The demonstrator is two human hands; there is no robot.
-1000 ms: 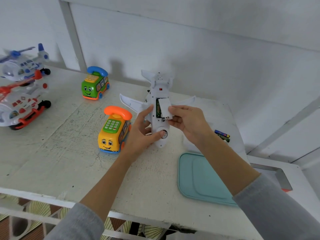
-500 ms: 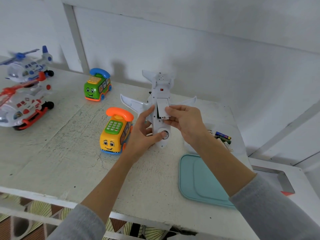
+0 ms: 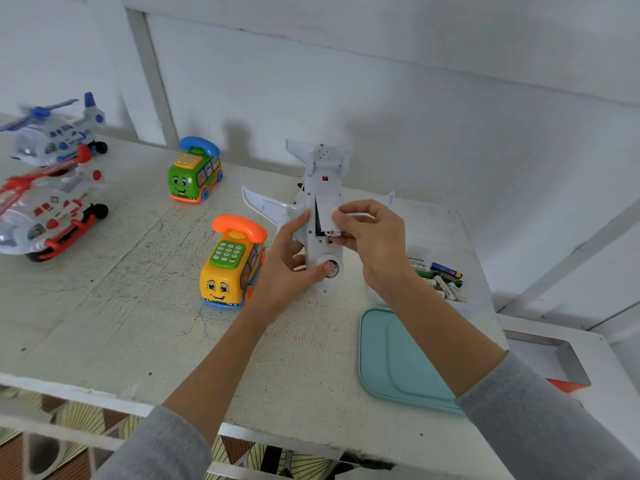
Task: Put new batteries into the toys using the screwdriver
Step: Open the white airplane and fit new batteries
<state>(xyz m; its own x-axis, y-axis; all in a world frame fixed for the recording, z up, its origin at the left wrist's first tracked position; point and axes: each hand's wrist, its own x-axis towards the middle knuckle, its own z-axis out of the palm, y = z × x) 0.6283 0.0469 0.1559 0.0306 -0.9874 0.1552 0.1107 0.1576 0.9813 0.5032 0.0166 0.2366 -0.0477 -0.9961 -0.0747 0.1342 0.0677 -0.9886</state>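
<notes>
White painted table (image 3: 104, 341), scuffed and speckled with dark flecks, pushed against a pale grey wall (image 3: 415, 116) with a lighter upright strip behind the left end. Below the near edge, a strip of patterned floor in tan and brown. Far left on the table, two toy helicopters: blue and white one (image 3: 57, 133) at the back, red and white one (image 3: 48, 211) just in front, close together. Further in, a green toy bus (image 3: 194, 174) topped with a blue phone handset, and nearer the middle a yellow toy bus (image 3: 232, 268) with an orange handset, just beside the left wrist. At the centre, a white toy plane (image 3: 323, 178) lying belly-up, tail away, nose toward the viewer. Left hand (image 3: 287, 268) curled around the near body of the plane, thumb pressed by the round part near the nose, forefinger reaching up along the side. Right hand (image 3: 374, 237) pinching a small white battery cover (image 3: 325, 213) over the open slot in the belly; something green and dark inside, possibly batteries, too hidden to be sure. Right of the plane, a loose heap of batteries (image 3: 443, 278), partly behind the right wrist. Nearer, a pale teal tray (image 3: 391, 368) flat on the table, its right side covered by the grey-sleeved right forearm. Beyond the table's right end, a white ledge with a metal-rimmed opening and a bit of red.
</notes>
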